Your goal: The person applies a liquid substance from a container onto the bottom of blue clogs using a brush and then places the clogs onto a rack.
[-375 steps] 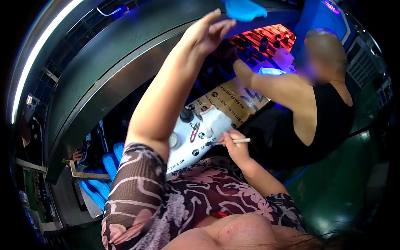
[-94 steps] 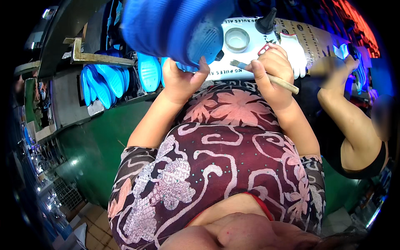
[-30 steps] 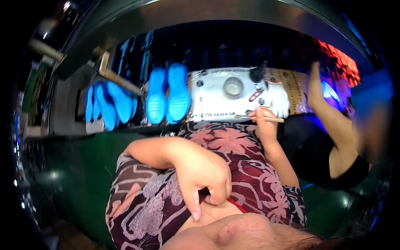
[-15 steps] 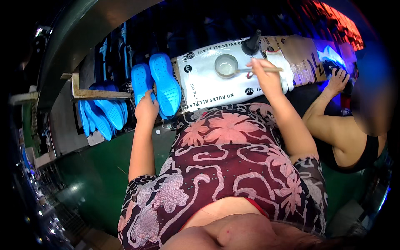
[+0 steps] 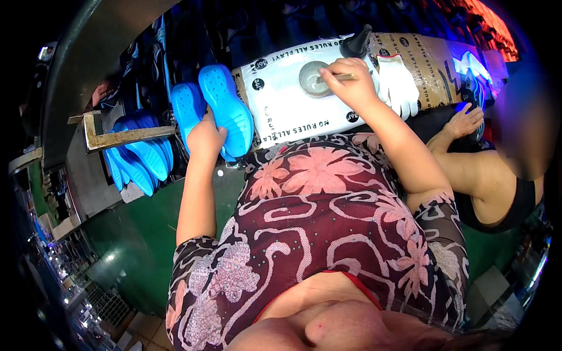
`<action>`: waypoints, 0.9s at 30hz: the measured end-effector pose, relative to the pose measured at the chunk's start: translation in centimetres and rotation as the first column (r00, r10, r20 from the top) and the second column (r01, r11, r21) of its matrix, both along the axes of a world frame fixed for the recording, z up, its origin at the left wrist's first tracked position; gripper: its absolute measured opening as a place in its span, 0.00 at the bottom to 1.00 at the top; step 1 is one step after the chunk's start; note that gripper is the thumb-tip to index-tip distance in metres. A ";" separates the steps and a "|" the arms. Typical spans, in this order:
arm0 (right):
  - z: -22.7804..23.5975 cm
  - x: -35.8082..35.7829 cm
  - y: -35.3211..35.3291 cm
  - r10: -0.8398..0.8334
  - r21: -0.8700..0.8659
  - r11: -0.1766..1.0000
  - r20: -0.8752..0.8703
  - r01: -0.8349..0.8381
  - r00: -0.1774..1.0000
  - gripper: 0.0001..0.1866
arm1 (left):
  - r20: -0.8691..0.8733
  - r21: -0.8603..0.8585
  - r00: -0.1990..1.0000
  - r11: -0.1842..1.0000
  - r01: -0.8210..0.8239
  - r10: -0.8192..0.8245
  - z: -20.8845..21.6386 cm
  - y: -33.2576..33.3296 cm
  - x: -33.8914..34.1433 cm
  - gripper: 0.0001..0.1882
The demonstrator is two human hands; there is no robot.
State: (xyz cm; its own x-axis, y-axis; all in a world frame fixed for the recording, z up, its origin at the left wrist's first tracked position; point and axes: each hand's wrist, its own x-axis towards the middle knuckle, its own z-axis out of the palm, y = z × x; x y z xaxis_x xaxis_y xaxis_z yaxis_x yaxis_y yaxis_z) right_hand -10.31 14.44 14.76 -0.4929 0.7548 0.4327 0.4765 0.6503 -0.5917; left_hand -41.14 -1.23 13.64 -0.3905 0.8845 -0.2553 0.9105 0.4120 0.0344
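Note:
My left hand [image 5: 206,139] is closed on the lower part of a blue shoe sole [image 5: 188,105]. A second blue shoe sole [image 5: 225,105] lies right beside it, patterned side up, its heel end near my fingers. My right hand [image 5: 354,85] grips a thin brush [image 5: 348,76] with a light wooden handle, its fingers over the rim of a round grey bowl [image 5: 316,65]. Pale liquid shows in the bowl; the brush's tip is hidden by my fingers. Under the bowl is a white printed plastic sheet [image 5: 293,126].
More blue soles [image 5: 143,158] are stacked at the left behind a rusty metal bracket [image 5: 129,136]. A black cone-shaped bottle [image 5: 356,44] and white gloves [image 5: 398,85] lie right of the bowl. At the right, a co-worker's hand [image 5: 465,121] is near a lit area.
My right hand has moved left with the brush, over the bowl's edge. My left hand has closed further round the left sole. The whole view has shifted slightly.

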 end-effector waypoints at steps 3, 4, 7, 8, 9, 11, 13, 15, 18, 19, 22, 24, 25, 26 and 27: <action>2.1 0.4 -0.2 -0.018 -0.098 0.995 -0.072 0.011 0.997 0.12 | 0.027 0.005 0.998 0.999 -0.050 0.050 -0.1 -0.3 0.1 0.19; 2.5 0.6 -0.1 -0.034 -0.183 0.983 -0.135 0.009 0.990 0.13 | 0.047 0.012 0.995 0.996 -0.089 0.088 0.0 -0.3 0.1 0.20; 1.9 0.5 -0.7 -0.112 -0.272 0.961 -0.207 0.052 0.972 0.13 | 0.225 0.176 0.963 0.965 -0.193 0.151 -0.2 -1.0 -0.2 0.22; 1.3 0.7 -0.7 -0.067 -0.290 0.957 -0.136 0.025 0.988 0.13 | 0.393 0.164 0.894 0.940 -0.298 0.215 0.4 -0.9 0.1 0.22; 0.8 0.8 -0.8 -0.069 -0.289 0.957 -0.140 0.026 0.988 0.13 | 0.389 0.166 0.896 0.941 -0.295 0.213 -0.6 -1.2 -0.3 0.22; 0.4 0.9 -0.9 -0.103 -0.256 0.964 -0.109 0.072 0.989 0.14 | 0.973 -0.057 0.160 0.842 -0.536 0.168 -2.1 -1.9 -0.5 0.24; 1.2 1.3 -1.5 -0.192 -0.397 0.911 -0.175 0.110 0.966 0.17 | 0.944 -0.313 -0.064 0.815 -0.489 0.324 -0.9 -2.6 -0.6 0.25; 2.7 1.7 -1.6 -0.300 -0.553 0.829 -0.306 0.088 0.904 0.18 | 0.914 -0.378 -0.361 0.710 -0.594 0.185 0.9 -2.8 1.3 0.27; 3.3 2.9 -1.9 -0.353 -0.572 0.815 -0.367 0.090 0.861 0.18 | 0.909 -0.282 -0.413 0.801 -0.528 0.047 2.0 -3.5 2.9 0.30; 3.8 3.1 -2.1 -0.364 -0.544 0.836 -0.456 0.069 0.812 0.18 | 0.921 -0.147 -0.385 0.866 -0.477 -0.055 2.7 -3.5 3.7 0.31; 4.9 3.6 -3.2 -0.359 -0.550 0.834 -0.498 0.033 0.789 0.19 | 0.974 0.046 -0.185 0.910 -0.413 -0.133 4.9 -2.4 6.5 0.28; 5.8 3.3 -4.2 -0.336 -0.557 0.828 -0.580 -0.061 0.742 0.20 | 0.978 0.183 0.008 0.841 -0.509 -0.208 5.0 -1.6 8.2 0.28; 6.2 3.3 -4.6 -0.294 -0.521 0.851 -0.586 -0.073 0.755 0.20 | 0.951 0.296 0.074 0.805 -0.514 -0.302 4.9 -1.3 8.7 0.27; 6.5 3.0 -5.2 -0.274 -0.507 0.858 -0.588 -0.083 0.761 0.21 | 0.929 0.366 0.161 0.775 -0.515 -0.333 4.9 -0.9 9.2 0.27; 6.7 2.7 -5.9 -0.252 -0.493 0.865 -0.590 -0.095 0.767 0.21 | 0.900 0.435 0.247 0.742 -0.510 -0.358 5.1 -0.8 9.5 0.27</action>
